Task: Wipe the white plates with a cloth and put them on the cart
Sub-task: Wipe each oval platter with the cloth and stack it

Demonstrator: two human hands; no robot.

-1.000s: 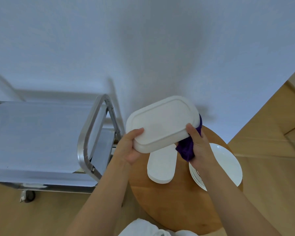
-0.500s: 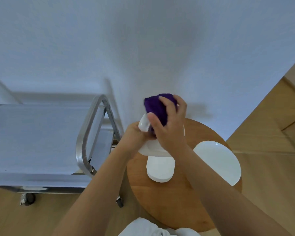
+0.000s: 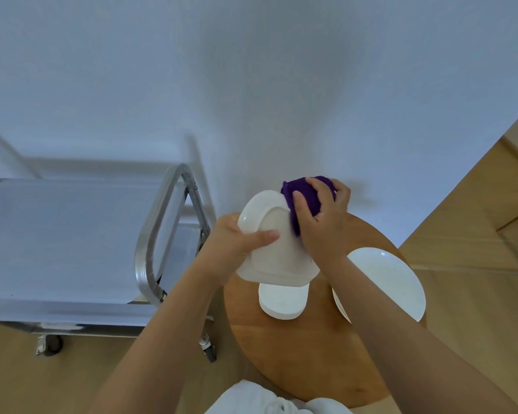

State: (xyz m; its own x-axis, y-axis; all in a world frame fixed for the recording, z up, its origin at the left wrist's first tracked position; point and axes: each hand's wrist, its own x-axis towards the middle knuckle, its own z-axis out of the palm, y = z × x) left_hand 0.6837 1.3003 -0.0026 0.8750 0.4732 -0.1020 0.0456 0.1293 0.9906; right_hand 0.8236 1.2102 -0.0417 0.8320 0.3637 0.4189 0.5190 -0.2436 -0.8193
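My left hand (image 3: pixel 237 243) grips the left edge of a white oblong plate (image 3: pixel 271 255), thumb across its inner face, and holds it tilted above the round wooden table (image 3: pixel 296 354). My right hand (image 3: pixel 320 216) grips a bunched purple cloth (image 3: pixel 304 195) and presses it against the plate's upper right part. Beneath the held plate another white oblong plate (image 3: pixel 283 301) lies on the table. A stack of round white plates (image 3: pixel 389 279) sits at the table's right edge, partly behind my right forearm.
A steel cart (image 3: pixel 150 252) with a flat grey top shelf (image 3: pixel 57 234) and castors stands left of the table, against the white wall. The floor is wood. White clothing shows at the bottom edge.
The plate has turned from underside-up to its inner face toward me. My right hand with the cloth moved from under the plate's right edge onto its face.
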